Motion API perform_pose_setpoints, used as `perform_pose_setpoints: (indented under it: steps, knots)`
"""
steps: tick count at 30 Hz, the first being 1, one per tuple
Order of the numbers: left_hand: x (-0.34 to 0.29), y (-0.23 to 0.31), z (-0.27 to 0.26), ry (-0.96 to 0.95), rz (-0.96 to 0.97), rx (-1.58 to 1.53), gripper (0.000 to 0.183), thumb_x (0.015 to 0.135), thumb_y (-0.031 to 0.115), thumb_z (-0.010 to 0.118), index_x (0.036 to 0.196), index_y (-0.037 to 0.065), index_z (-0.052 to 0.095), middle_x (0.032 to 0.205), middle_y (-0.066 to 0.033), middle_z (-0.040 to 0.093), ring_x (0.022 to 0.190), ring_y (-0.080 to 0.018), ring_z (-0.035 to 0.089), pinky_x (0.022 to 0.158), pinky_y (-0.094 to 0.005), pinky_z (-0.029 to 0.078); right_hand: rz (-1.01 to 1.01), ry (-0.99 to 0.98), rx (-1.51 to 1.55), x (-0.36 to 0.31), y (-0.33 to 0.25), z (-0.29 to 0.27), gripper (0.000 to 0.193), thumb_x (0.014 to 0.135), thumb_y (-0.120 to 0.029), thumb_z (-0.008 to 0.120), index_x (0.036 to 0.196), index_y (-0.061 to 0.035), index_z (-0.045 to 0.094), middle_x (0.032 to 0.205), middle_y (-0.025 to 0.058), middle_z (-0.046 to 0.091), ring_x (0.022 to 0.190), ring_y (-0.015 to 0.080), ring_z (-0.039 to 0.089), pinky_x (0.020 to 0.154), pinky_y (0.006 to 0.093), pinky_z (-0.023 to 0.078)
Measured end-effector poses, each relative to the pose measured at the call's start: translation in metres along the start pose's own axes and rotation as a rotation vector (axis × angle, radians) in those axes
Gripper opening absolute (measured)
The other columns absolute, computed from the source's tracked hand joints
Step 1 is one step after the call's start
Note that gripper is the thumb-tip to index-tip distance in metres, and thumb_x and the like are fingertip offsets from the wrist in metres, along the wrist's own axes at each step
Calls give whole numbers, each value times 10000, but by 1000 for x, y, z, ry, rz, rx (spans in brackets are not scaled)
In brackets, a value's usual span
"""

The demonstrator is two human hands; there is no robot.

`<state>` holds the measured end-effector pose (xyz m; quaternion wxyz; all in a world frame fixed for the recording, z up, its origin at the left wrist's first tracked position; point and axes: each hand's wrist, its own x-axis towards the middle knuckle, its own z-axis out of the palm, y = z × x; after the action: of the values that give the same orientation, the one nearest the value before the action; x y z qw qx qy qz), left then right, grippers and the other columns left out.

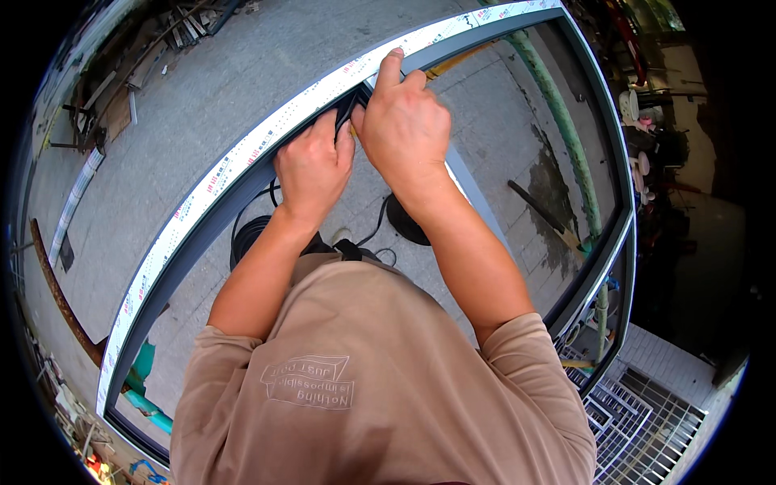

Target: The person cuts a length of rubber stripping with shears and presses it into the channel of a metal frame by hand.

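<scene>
A large dark grey window frame (170,214), its far rail covered with printed white protective film, spans the view in front of me. My left hand (311,170) is closed at the inner edge of this rail, its fingertips tucked under the edge. Beside its thumb, a narrow black strip (347,103) shows in the corner where a crossbar (477,198) meets the rail. My right hand (408,129) grips that joint from the right. Its index finger stretches onto the film, the other fingers are bent, and the thumb is near the strip. The fingertips underneath are hidden.
Below the frame lie a black coil (249,239) and a dark round object (406,220) on grey paving. A green pole (558,109) passes beneath the right side. Scrap pieces (190,28) lie far left; a metal grate (647,420) is at lower right.
</scene>
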<state>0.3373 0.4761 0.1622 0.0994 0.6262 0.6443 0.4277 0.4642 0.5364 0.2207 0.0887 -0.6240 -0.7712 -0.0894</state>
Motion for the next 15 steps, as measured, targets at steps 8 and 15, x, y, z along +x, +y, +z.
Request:
perform_pose_setpoints:
  steps: [8, 15]
  knots:
    - [1, 2, 6, 47, 5, 34, 239, 1041, 216, 763, 1171, 23, 820, 980, -253, 802, 861, -459, 785, 769, -523, 628, -10, -9, 43, -1, 2, 0, 961, 844, -347, 889, 1602, 90, 491, 1042, 220, 710, 887, 400, 799, 692, 462, 664]
    - [1, 1, 3, 30, -17, 15, 286, 1034, 228, 769, 1215, 13, 824, 1029, -268, 809, 915, -474, 790, 819, -533, 633, -122, 32, 39, -6, 11, -1, 877, 864, -212, 797, 1609, 125, 481, 1081, 215, 674, 874, 336, 772, 697, 413, 660]
